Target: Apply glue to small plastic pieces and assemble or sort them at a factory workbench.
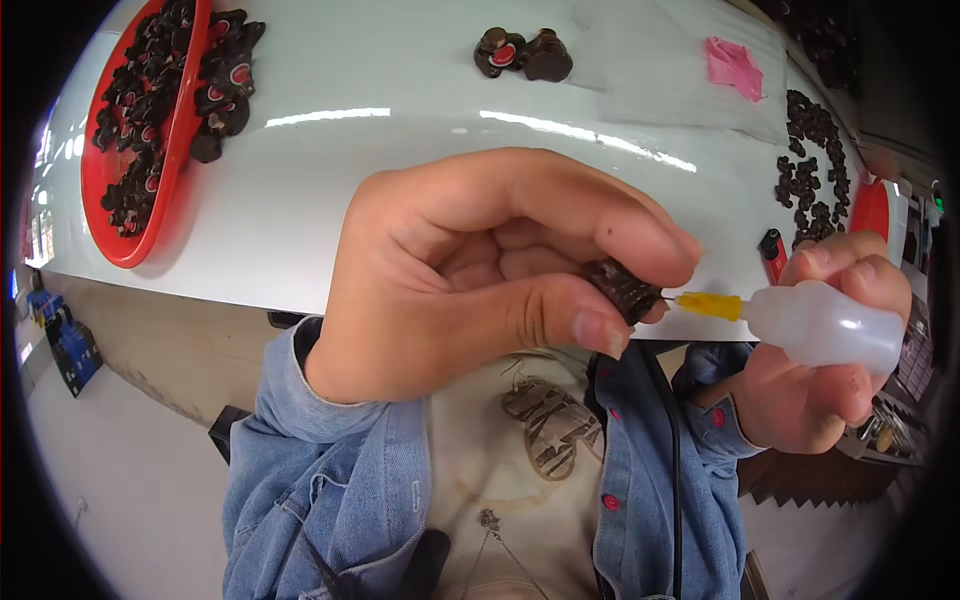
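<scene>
My left hand (440,270) is closed, pinching a small dark brown figurine-like piece (625,290) between thumb and fingers. Most of that piece is hidden inside the grip. In my right hand (800,395) lies a translucent white squeeze bottle (835,328), held on its side with the fingers wrapped round it. Its yellow needle tip (708,306) points left, and the thin metal needle reaches the end of the dark piece. Whether the needle touches it, I cannot tell. Both hands are raised over the near edge of the white table (300,200).
A red basin (172,190) full of dark brown figurines stands at the left, with more figurines (225,90) beside it. Two lie at the far middle (520,55). A pink scrap (735,68) rests on a white sheet (660,60). Small dark pieces (815,125) and a red-and-black lighter-shaped object (773,255) are at the right.
</scene>
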Tool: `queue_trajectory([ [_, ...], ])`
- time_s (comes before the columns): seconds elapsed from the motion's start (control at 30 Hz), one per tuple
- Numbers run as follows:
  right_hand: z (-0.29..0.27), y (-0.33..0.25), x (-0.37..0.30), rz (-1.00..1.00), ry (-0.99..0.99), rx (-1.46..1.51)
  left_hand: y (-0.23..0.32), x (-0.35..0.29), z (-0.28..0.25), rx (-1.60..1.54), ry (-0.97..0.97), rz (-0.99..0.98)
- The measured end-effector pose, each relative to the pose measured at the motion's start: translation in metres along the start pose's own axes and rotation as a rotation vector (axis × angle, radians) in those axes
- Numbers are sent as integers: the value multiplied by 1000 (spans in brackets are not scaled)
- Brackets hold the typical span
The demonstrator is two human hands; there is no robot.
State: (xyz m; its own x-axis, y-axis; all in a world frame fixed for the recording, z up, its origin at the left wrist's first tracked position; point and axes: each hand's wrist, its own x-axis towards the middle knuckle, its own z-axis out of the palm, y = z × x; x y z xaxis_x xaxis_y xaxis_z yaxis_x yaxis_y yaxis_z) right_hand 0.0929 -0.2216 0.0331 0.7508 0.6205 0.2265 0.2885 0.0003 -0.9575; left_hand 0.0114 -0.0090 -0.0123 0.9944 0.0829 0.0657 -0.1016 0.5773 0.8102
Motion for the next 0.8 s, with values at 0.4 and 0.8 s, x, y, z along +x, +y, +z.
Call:
queue_trajectory([
  [0.4,8,-4,-2,-224,47,-175,1,-3,1,-18,48,-77],
  [0.8,21,16,-7,13,384,-198,-1,2,4,-52,32,-77],
])
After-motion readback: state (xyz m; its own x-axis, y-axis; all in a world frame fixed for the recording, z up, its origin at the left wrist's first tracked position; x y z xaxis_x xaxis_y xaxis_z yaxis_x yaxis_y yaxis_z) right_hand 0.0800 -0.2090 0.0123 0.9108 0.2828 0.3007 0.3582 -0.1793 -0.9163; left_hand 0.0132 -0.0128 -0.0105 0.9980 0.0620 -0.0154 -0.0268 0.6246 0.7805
